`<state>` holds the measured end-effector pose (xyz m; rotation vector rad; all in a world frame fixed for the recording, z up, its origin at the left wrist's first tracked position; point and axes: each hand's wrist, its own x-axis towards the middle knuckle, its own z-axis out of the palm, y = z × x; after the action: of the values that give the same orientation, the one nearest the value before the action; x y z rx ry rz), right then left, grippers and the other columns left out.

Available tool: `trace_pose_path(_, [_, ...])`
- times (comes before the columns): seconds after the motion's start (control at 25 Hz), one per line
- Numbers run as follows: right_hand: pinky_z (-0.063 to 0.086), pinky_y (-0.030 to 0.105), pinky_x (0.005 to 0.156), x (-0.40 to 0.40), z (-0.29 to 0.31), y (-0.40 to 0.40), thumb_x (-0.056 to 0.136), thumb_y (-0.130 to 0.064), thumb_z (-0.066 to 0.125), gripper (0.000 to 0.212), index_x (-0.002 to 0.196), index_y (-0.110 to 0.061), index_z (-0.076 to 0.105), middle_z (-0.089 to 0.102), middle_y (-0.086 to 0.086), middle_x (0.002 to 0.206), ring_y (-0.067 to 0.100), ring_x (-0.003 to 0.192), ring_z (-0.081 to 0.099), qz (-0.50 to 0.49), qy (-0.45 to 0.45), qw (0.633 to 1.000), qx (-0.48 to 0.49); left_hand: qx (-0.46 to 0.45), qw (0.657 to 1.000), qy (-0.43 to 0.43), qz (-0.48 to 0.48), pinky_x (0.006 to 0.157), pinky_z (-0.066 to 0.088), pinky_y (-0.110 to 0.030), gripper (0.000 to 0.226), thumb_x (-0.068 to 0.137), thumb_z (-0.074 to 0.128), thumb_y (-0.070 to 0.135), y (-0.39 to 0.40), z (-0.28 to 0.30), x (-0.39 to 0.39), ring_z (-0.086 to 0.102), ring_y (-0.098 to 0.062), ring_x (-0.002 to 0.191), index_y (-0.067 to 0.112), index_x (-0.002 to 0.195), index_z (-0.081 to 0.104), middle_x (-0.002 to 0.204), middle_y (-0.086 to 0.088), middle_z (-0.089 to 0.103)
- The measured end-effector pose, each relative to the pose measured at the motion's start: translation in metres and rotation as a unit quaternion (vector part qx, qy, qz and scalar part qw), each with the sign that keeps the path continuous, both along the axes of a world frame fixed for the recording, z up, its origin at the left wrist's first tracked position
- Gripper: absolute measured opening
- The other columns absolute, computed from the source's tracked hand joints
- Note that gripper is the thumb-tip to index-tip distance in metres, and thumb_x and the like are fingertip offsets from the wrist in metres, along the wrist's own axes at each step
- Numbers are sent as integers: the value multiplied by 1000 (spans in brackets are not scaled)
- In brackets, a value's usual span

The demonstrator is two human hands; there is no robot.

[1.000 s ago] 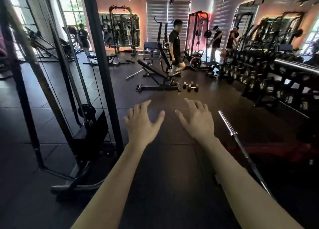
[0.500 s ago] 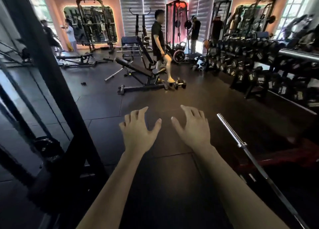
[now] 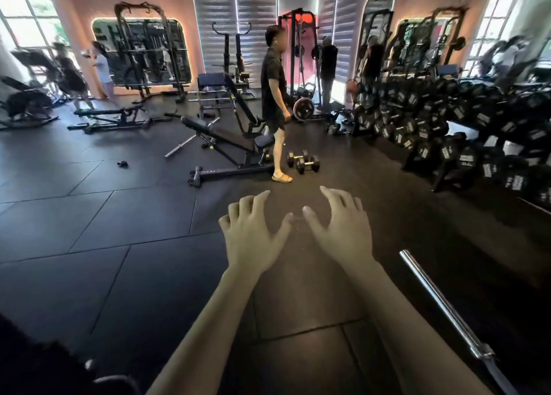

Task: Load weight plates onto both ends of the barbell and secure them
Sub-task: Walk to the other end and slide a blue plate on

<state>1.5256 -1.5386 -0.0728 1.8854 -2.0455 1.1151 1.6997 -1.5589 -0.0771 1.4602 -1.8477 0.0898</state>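
My left hand (image 3: 253, 233) and my right hand (image 3: 343, 227) are stretched out side by side over the black rubber floor, fingers spread, holding nothing. The chrome sleeve end of a barbell (image 3: 441, 302) runs bare along the lower right, to the right of my right forearm and apart from it. A weight plate (image 3: 303, 109) sits low on a machine far back, beyond a standing person.
A person in black (image 3: 275, 102) stands ahead beside an incline bench (image 3: 226, 144). Two dumbbells (image 3: 304, 161) lie on the floor behind that person. A long dumbbell rack (image 3: 447, 132) lines the right side. More people and machines stand at the back left.
The view has swung left and forward: the dark cable machine frame has slid out of the left side, and the barbell end has dropped toward the lower right. Both hands stay open.
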Motion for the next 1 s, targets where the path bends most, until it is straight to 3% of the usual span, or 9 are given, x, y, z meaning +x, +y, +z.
trace_pose_path(0.24, [41,40,100,-50,2,-154,92,-58,48,61,142,-22,46,50,-1,140,22,128,43,-96,12,995,18,-6,996,-1,-85,97,35,-45,68,88,44,69,-186,1,-58,46,-24,121,26,140,50,134,1,55])
trace_pose_path(0.44, [43,40,98,-130,2,-246,93,-61,44,62,142,-23,45,51,-1,139,22,126,45,-194,33,980,25,-4,983,-3,-182,97,33,-47,70,85,41,72,-312,1,-154,45,-24,123,27,139,49,134,1,55])
trace_pose_path(0.64, [44,40,96,-259,-9,-327,92,-64,42,63,140,-24,45,52,1,138,23,125,47,-294,39,955,15,-1,965,11,-264,97,35,-50,69,85,44,71,-421,-13,-295,48,-27,121,27,137,50,131,-2,57])
trace_pose_path(1.0, [43,38,97,-485,4,-468,90,-67,42,64,141,-28,42,50,-1,140,21,126,46,-405,7,914,22,-15,936,-3,-352,100,35,-50,71,85,39,75,-584,15,-542,43,-26,125,30,140,45,136,0,52])
